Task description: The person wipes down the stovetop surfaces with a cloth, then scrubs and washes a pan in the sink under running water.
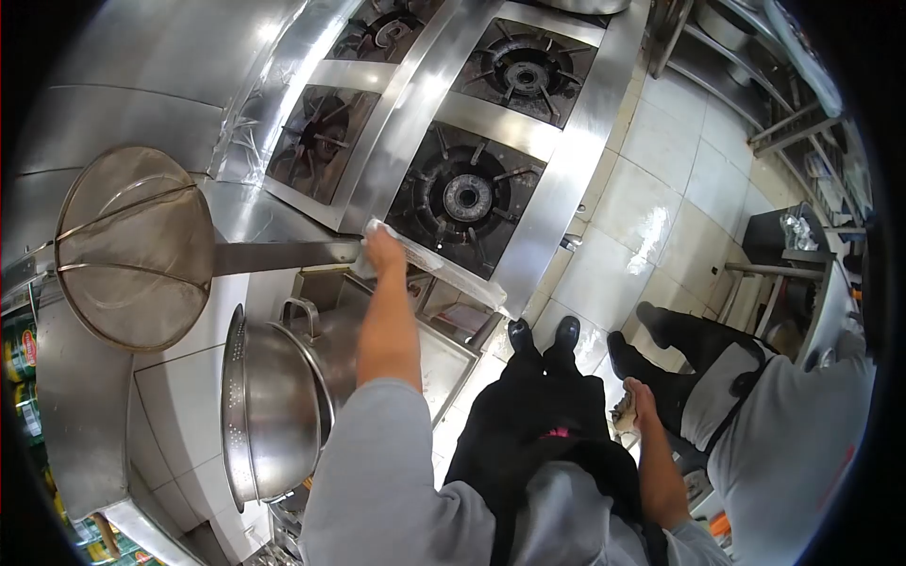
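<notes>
One left hand (385,253), cloth (364,262) at stove edge (461,275)

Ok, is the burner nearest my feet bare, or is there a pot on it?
Bare: the burner shows its whole round head, with the grate prongs around it and no pot over them.

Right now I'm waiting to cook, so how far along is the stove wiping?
The side rim shines and looks done. In hand: the left hand holds a white cloth at the stove's edge; the right hand holds something crumpled. Probably left: the dark plate around the nearest burner.
</notes>
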`<act>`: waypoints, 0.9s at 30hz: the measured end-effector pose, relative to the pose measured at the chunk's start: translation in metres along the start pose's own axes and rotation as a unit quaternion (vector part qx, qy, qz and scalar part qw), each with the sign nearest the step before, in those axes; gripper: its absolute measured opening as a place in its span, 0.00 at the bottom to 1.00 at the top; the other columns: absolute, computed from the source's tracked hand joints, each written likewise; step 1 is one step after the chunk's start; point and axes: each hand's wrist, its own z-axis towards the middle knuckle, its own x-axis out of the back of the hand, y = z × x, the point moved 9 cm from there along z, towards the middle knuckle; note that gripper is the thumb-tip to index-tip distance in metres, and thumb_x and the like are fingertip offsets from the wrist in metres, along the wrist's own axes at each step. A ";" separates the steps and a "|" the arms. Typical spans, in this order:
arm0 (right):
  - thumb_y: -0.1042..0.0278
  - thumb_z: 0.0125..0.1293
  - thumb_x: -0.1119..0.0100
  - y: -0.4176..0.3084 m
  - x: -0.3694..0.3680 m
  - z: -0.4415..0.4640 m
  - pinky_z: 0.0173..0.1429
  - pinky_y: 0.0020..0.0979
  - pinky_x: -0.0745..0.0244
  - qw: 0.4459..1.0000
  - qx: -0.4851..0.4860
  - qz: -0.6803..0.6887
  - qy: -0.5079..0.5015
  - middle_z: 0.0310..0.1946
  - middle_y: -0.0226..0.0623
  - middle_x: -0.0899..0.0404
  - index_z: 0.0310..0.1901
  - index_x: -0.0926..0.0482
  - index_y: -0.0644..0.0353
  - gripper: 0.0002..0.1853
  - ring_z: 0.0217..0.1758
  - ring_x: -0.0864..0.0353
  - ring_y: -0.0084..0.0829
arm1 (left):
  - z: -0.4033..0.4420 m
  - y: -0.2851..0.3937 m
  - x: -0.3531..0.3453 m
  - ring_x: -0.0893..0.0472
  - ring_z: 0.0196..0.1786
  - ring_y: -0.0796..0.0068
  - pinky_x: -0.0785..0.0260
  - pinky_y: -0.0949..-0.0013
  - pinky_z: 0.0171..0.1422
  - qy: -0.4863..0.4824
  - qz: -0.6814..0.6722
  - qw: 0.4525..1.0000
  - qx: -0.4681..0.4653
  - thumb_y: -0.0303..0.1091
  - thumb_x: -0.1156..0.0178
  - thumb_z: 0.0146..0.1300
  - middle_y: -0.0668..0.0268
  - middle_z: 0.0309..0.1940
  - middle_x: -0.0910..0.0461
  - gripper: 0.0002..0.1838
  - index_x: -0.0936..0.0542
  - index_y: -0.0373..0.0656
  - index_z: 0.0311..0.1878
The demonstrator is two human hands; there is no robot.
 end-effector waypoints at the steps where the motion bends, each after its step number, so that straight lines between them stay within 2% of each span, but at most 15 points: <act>1: 0.54 0.64 0.39 -0.006 -0.002 -0.008 0.49 0.39 0.22 1.000 0.006 -0.019 0.004 0.43 0.35 0.21 0.50 0.24 0.56 0.19 0.46 0.20 0.32 | 0.005 -0.002 0.002 0.23 0.58 0.44 0.28 0.48 0.60 0.029 0.007 1.000 -0.009 0.31 0.47 0.67 0.46 0.56 0.24 0.15 0.21 0.37 0.54; 4: 0.55 0.62 0.39 -0.015 -0.011 -0.030 0.43 0.38 0.22 0.997 0.009 0.006 0.073 0.38 0.33 0.21 0.46 0.22 0.56 0.15 0.39 0.20 0.31 | -0.047 0.017 -0.018 0.23 0.57 0.44 0.28 0.49 0.60 0.082 0.035 0.992 -0.090 0.31 0.47 0.66 0.45 0.56 0.24 0.17 0.23 0.36 0.56; 5: 0.55 0.62 0.39 -0.017 -0.017 -0.030 0.43 0.38 0.22 0.997 0.008 0.008 0.074 0.38 0.33 0.21 0.46 0.22 0.56 0.15 0.39 0.20 0.31 | -0.085 0.035 -0.020 0.23 0.58 0.44 0.28 0.48 0.61 0.063 0.028 0.992 -0.110 0.29 0.46 0.65 0.45 0.56 0.25 0.19 0.24 0.35 0.58; 7: 0.56 0.60 0.38 -0.014 -0.026 -0.036 0.36 0.36 0.23 0.999 -0.026 -0.005 0.040 0.33 0.32 0.22 0.41 0.20 0.55 0.13 0.32 0.22 0.29 | -0.164 0.077 -0.016 0.23 0.58 0.45 0.29 0.48 0.61 -0.008 0.006 0.991 -0.135 0.27 0.43 0.62 0.46 0.58 0.26 0.24 0.25 0.36 0.63; 8: 0.58 0.58 0.37 -0.020 -0.031 -0.046 0.31 0.35 0.24 0.997 -0.027 -0.011 0.064 0.29 0.32 0.23 0.39 0.20 0.55 0.12 0.27 0.23 0.29 | -0.197 0.092 -0.022 0.24 0.60 0.46 0.30 0.48 0.61 -0.045 0.015 0.989 -0.140 0.27 0.42 0.60 0.47 0.60 0.27 0.26 0.26 0.37 0.64; 9: 0.58 0.58 0.36 -0.019 -0.028 -0.044 0.33 0.36 0.24 0.997 -0.026 -0.013 0.066 0.30 0.32 0.22 0.40 0.20 0.56 0.13 0.28 0.23 0.29 | -0.221 0.106 -0.029 0.25 0.61 0.48 0.31 0.48 0.62 -0.079 0.024 0.986 -0.144 0.27 0.40 0.59 0.48 0.61 0.28 0.28 0.27 0.38 0.65; 12: 0.58 0.59 0.35 -0.026 -0.034 -0.039 0.38 0.37 0.22 0.998 -0.014 -0.015 0.066 0.35 0.34 0.22 0.44 0.22 0.58 0.16 0.34 0.21 0.31 | -0.262 0.145 -0.029 0.27 0.64 0.50 0.34 0.47 0.62 -0.075 0.011 0.978 -0.194 0.27 0.39 0.58 0.51 0.64 0.31 0.29 0.28 0.38 0.66; 14: 0.56 0.60 0.35 -0.029 -0.032 -0.027 0.44 0.37 0.22 0.997 0.034 -0.021 0.064 0.38 0.35 0.21 0.47 0.23 0.59 0.19 0.40 0.20 0.31 | -0.257 0.179 -0.033 0.28 0.65 0.50 0.35 0.47 0.62 -0.050 -0.018 0.970 -0.235 0.27 0.39 0.58 0.51 0.65 0.32 0.29 0.28 0.38 0.66; 17: 0.55 0.63 0.37 -0.040 -0.039 -0.018 0.46 0.36 0.24 0.999 0.027 -0.034 0.031 0.40 0.34 0.24 0.49 0.25 0.57 0.19 0.43 0.23 0.29 | -0.207 0.249 -0.029 0.30 0.66 0.50 0.38 0.47 0.63 -0.012 -0.064 0.958 -0.279 0.26 0.40 0.57 0.51 0.66 0.33 0.29 0.28 0.38 0.66; 19: 0.54 0.63 0.37 -0.048 -0.035 -0.010 0.47 0.37 0.23 0.996 0.049 -0.067 0.033 0.41 0.34 0.25 0.51 0.27 0.57 0.21 0.43 0.23 0.29 | -0.162 0.300 -0.024 0.27 0.62 0.52 0.38 0.50 0.62 0.059 -0.056 0.946 -0.314 0.26 0.41 0.59 0.52 0.63 0.30 0.28 0.27 0.39 0.65; 20: 0.54 0.63 0.37 -0.047 -0.034 -0.012 0.47 0.37 0.23 0.996 0.046 -0.066 0.036 0.41 0.34 0.25 0.51 0.27 0.57 0.21 0.43 0.23 0.29 | -0.146 0.321 -0.021 0.26 0.60 0.53 0.37 0.52 0.60 0.073 -0.035 0.942 -0.327 0.28 0.43 0.62 0.54 0.59 0.27 0.23 0.24 0.38 0.62; 22: 0.53 0.64 0.37 -0.060 -0.036 -0.016 0.44 0.37 0.23 0.997 0.045 -0.058 0.033 0.42 0.34 0.25 0.52 0.28 0.57 0.22 0.42 0.22 0.29 | -0.135 0.333 -0.007 0.25 0.58 0.55 0.36 0.53 0.57 0.004 0.009 0.946 -0.324 0.31 0.46 0.65 0.56 0.56 0.25 0.19 0.21 0.38 0.57; 24: 0.52 0.61 0.36 -0.072 -0.036 -0.014 0.42 0.39 0.22 0.996 0.054 -0.030 0.066 0.38 0.36 0.22 0.48 0.23 0.60 0.21 0.38 0.20 0.31 | -0.159 0.312 -0.016 0.25 0.57 0.55 0.36 0.53 0.55 0.022 0.017 0.942 -0.336 0.31 0.47 0.66 0.56 0.55 0.24 0.18 0.20 0.38 0.56; 26: 0.54 0.61 0.37 -0.051 -0.033 0.005 0.41 0.40 0.22 0.997 -0.032 0.052 0.055 0.37 0.37 0.22 0.47 0.23 0.60 0.20 0.37 0.20 0.33 | -0.157 0.312 -0.023 0.24 0.56 0.56 0.35 0.53 0.54 0.037 0.023 0.935 -0.352 0.32 0.48 0.66 0.57 0.53 0.23 0.17 0.19 0.38 0.54; 27: 0.55 0.60 0.37 -0.050 -0.039 0.009 0.41 0.41 0.22 0.998 -0.047 0.042 0.020 0.37 0.38 0.22 0.46 0.22 0.62 0.19 0.37 0.20 0.34 | -0.140 0.311 -0.018 0.24 0.56 0.57 0.35 0.53 0.53 0.081 0.038 0.940 -0.330 0.32 0.49 0.67 0.57 0.53 0.23 0.17 0.19 0.38 0.54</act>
